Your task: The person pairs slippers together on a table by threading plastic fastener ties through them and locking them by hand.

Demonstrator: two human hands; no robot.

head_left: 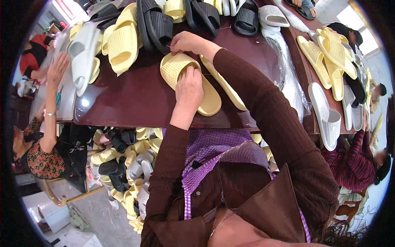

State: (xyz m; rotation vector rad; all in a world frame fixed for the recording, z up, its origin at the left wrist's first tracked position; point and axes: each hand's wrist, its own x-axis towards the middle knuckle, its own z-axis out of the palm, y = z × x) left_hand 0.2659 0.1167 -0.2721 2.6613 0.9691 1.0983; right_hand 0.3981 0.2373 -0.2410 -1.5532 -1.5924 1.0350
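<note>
A pale yellow slide slipper (209,96) with a ribbed strap lies on the dark red table, its toe pointing away from me. The fingers of my left hand (190,91) reach in under its strap from the heel side and hold it. At its toe end, my right hand (189,42) is closed, thumb and fingers pinched at the slipper's far edge; anything small between them is hidden. A second yellow slide slipper (224,85) lies just to the right, partly behind my right forearm.
Black slippers (159,29) and yellow slippers (123,43) line the far side of the table (127,103). Clear plastic wrap (290,74) hangs at the right, beside more slippers (325,115). A co-worker's hand (57,68) is near a grey pair at left. Slippers are heaped below (131,164).
</note>
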